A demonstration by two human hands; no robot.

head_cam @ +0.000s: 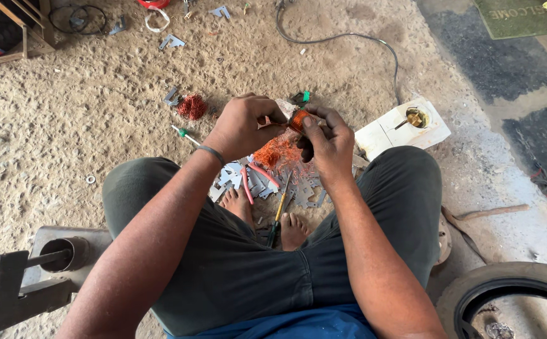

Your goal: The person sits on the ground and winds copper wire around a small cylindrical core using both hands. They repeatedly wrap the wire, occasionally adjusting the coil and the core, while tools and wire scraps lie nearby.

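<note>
Person seated cross-legged on a sandy concrete floor (72,119), bare feet tucked in front. Both hands are raised together over the lap. The left hand (243,125) and the right hand (327,141) are both closed on a small orange coil (298,119), which sits between the fingertips of the two hands, above the floor and clear of it. The left wrist carries a dark band (210,152).

Directly under the hands lies a loose tangle of orange wire (273,152) on a scatter of flat grey metal plates (301,188). Red-handled pliers (256,179) rest on the plates, just beside a yellow-handled screwdriver (278,212) that points toward the feet. A second ball of reddish wire (192,107) lies further out, to the left of the hands. A white socket board (402,129) with a black cable (342,39) sits near the right knee. A metal bench tool (16,282) stands at lower left; a tyre (505,292) at lower right.
</note>
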